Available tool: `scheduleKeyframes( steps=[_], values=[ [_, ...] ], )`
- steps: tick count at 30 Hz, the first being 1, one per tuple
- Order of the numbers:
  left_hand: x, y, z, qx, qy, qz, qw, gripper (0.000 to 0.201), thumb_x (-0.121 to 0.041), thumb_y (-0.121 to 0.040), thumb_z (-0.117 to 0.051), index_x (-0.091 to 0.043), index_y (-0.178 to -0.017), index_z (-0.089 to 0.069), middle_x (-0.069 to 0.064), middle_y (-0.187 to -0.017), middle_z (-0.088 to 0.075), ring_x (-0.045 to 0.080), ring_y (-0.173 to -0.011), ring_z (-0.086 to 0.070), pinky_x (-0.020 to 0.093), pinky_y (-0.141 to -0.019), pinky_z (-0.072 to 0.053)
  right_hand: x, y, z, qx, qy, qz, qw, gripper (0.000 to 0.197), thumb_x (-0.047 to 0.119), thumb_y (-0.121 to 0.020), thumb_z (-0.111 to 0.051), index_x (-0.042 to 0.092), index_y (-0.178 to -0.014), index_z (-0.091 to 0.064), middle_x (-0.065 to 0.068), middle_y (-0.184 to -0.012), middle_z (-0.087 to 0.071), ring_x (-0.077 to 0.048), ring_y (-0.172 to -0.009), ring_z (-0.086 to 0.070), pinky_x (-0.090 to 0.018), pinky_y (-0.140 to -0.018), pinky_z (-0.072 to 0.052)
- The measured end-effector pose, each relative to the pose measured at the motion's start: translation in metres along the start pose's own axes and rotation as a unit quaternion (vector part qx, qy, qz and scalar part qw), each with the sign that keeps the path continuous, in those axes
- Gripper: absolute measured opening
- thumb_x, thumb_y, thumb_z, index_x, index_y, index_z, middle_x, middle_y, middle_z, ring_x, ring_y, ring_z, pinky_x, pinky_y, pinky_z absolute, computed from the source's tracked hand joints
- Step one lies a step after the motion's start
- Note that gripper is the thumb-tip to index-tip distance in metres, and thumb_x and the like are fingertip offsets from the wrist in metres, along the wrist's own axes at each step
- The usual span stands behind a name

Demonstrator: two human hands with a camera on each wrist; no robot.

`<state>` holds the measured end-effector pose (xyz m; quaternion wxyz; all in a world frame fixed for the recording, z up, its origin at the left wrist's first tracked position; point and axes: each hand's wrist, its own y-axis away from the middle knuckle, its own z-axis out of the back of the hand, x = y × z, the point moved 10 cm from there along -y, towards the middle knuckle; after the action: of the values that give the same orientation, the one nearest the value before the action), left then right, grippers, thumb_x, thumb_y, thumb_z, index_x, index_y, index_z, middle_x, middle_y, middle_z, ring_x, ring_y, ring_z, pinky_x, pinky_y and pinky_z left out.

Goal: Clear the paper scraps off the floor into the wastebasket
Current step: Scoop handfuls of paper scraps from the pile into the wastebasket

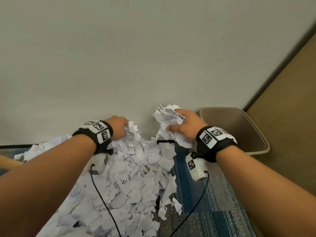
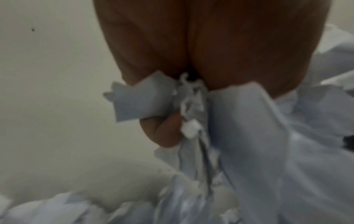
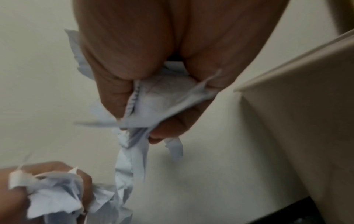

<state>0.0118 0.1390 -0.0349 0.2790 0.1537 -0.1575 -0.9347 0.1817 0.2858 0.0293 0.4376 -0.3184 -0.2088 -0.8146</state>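
Observation:
A big heap of torn white paper scraps (image 1: pixel 130 185) covers the floor in front of me. My left hand (image 1: pixel 119 129) grips a bunch of scraps (image 2: pixel 191 109) at the far end of the heap. My right hand (image 1: pixel 186 124) is lifted above the floor and clutches a crumpled wad of paper (image 1: pixel 167 117), with strips hanging from it (image 3: pixel 132 159). The beige wastebasket (image 1: pixel 256 134) stands just right of the right hand, its opening facing me. In the right wrist view the left hand (image 3: pixel 57 189) shows at the lower left, and the wastebasket's rim (image 3: pixel 287 68) at the right.
A pale wall (image 1: pixel 136 57) rises straight behind the heap and the basket. Blue patterned carpet (image 1: pixel 213 211) lies to the right of the scraps. A tan panel (image 1: pixel 290 100) stands at the right. Black cables (image 1: pixel 102 199) run from the wrist cameras over the paper.

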Motion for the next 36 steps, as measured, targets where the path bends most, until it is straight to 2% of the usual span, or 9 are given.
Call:
scheduleKeyframes(
  steps=[9, 12, 16, 20, 22, 26, 29, 33, 36],
  values=[
    [-0.119, -0.001, 0.113, -0.203, 0.134, -0.166, 0.956, 0.018, -0.002, -0.083, -0.052, -0.019, -0.081, -0.058, -0.003, -0.081, -0.062, 0.021, -0.077, -0.059, 0.023, -0.059, -0.038, -0.035, 0.029, 0.115, -0.140, -0.265, -0.047, 0.953, 0.030, -0.006, -0.080, -0.070, 0.009, -0.105, -0.068, -0.014, -0.104, -0.072, -0.027, -0.094, -0.071, -0.039, -0.086, -0.056],
    [-0.156, -0.004, 0.122, -0.250, 0.206, -0.203, 0.924, 0.019, -0.004, -0.085, -0.052, -0.018, -0.090, -0.064, 0.001, -0.091, -0.069, 0.021, -0.086, -0.064, 0.026, -0.071, -0.048, -0.070, 0.041, 0.134, -0.161, -0.095, -0.113, 0.976, 0.017, 0.011, -0.077, -0.071, 0.014, -0.094, -0.069, -0.014, -0.092, -0.071, -0.034, -0.088, -0.069, -0.046, -0.084, -0.057],
    [-0.202, -0.008, 0.122, -0.282, 0.304, -0.234, 0.879, 0.038, -0.002, -0.083, -0.055, -0.023, -0.112, -0.066, -0.006, -0.113, -0.069, 0.011, -0.101, -0.063, -0.006, -0.075, -0.033, -0.115, 0.057, 0.147, -0.174, 0.146, -0.210, 0.951, 0.024, 0.026, -0.077, -0.073, 0.025, -0.099, -0.067, -0.004, -0.101, -0.068, -0.028, -0.094, -0.062, -0.028, -0.075, -0.044],
    [-0.240, -0.016, 0.119, -0.307, 0.359, -0.244, 0.847, 0.040, -0.004, -0.082, -0.060, -0.026, -0.115, -0.064, -0.003, -0.116, -0.066, 0.012, -0.103, -0.062, 0.014, -0.091, -0.046, -0.144, 0.061, 0.142, -0.169, 0.183, -0.233, 0.940, 0.029, 0.032, -0.079, -0.071, 0.021, -0.106, -0.067, -0.005, -0.110, -0.064, -0.029, -0.099, -0.060, -0.027, -0.077, -0.043],
    [-0.263, -0.018, 0.113, -0.312, 0.343, -0.254, 0.849, 0.041, -0.004, -0.079, -0.061, -0.026, -0.113, -0.062, 0.000, -0.109, -0.063, 0.017, -0.097, -0.059, 0.029, -0.091, -0.049, -0.150, 0.062, 0.138, -0.155, 0.196, -0.236, 0.939, 0.032, 0.036, -0.079, -0.072, 0.020, -0.106, -0.066, -0.006, -0.110, -0.064, -0.030, -0.101, -0.060, -0.027, -0.076, -0.041],
    [-0.306, -0.027, 0.076, -0.222, 0.293, -0.267, 0.891, 0.053, 0.000, -0.084, -0.053, -0.025, -0.131, -0.052, 0.008, -0.117, -0.044, 0.020, -0.098, -0.047, 0.019, -0.084, -0.034, -0.159, 0.058, 0.128, -0.083, 0.198, -0.237, 0.948, 0.040, 0.034, -0.084, -0.070, 0.019, -0.120, -0.062, -0.004, -0.120, -0.060, -0.026, -0.114, -0.056, -0.028, -0.086, -0.041],
    [-0.328, -0.037, 0.045, -0.141, 0.250, -0.297, 0.911, 0.057, -0.006, -0.085, -0.057, -0.028, -0.136, -0.049, 0.011, -0.132, -0.040, 0.029, -0.116, -0.048, 0.021, -0.092, -0.035, -0.162, 0.058, 0.132, -0.090, 0.204, -0.231, 0.947, 0.035, 0.044, -0.084, -0.058, 0.036, -0.119, -0.059, -0.002, -0.120, -0.060, -0.026, -0.112, -0.060, -0.030, -0.091, -0.046],
    [-0.343, -0.045, 0.031, -0.110, 0.153, -0.317, 0.929, 0.073, -0.012, -0.082, -0.063, -0.034, -0.146, -0.034, 0.007, -0.141, -0.045, 0.027, -0.126, -0.046, 0.025, -0.094, -0.037, -0.180, 0.070, 0.146, -0.110, 0.136, -0.267, 0.948, 0.048, 0.015, -0.077, -0.071, 0.026, -0.122, -0.061, 0.002, -0.114, -0.066, -0.023, -0.101, -0.065, -0.034, -0.090, -0.053],
    [-0.346, -0.043, 0.026, -0.088, 0.137, -0.324, 0.932, 0.085, -0.005, -0.079, -0.061, -0.029, -0.150, -0.023, 0.004, -0.145, -0.046, 0.023, -0.129, -0.046, 0.028, -0.103, -0.039, -0.194, 0.077, 0.158, -0.149, 0.120, -0.290, 0.938, 0.047, 0.003, -0.076, -0.058, 0.027, -0.116, -0.064, 0.001, -0.103, -0.066, -0.023, -0.095, -0.065, -0.030, -0.085, -0.053]
  ],
)
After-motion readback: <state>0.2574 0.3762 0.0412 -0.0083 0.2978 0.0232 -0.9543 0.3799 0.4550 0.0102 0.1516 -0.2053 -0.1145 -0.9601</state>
